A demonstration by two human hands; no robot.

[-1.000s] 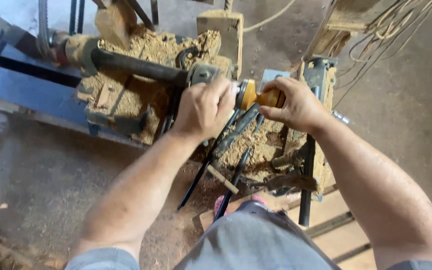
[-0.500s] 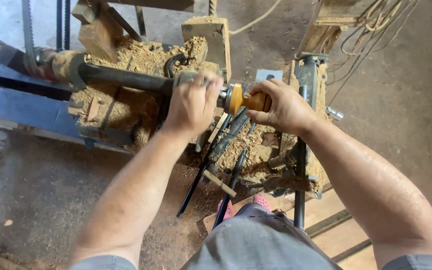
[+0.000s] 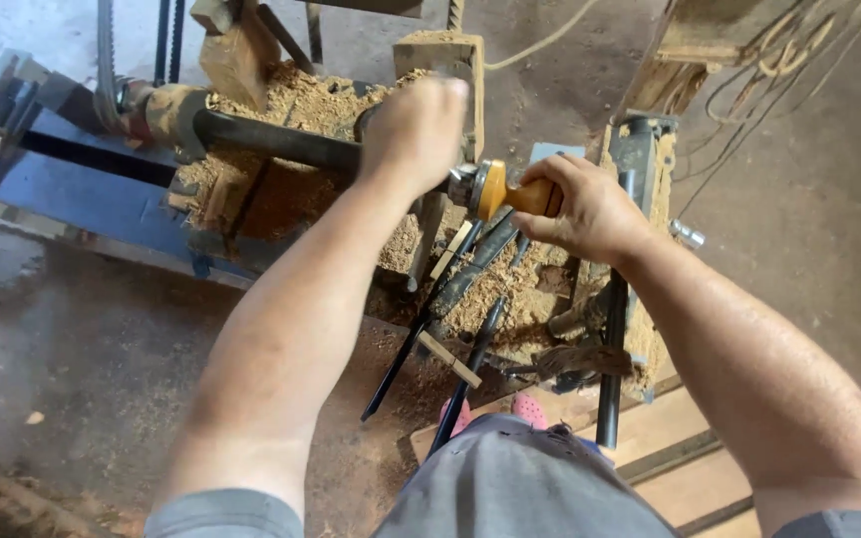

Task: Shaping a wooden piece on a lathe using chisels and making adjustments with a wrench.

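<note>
Orange wooden piece (image 3: 510,191) in right hand (image 3: 580,204)

Smooth, glossy orange-yellow turned wood piece (image 3: 510,193), dull dark metal shaft (image 3: 271,139), rough pale sawdust (image 3: 495,294), matt grey cloth shorts (image 3: 520,478), was dusty concrete floor (image 3: 62,339).

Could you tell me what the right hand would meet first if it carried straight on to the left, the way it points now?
Most likely the metal lathe fitting at the end of the orange wooden piece that the right hand grips, then the left hand just beyond. Depth is unclear.
</note>
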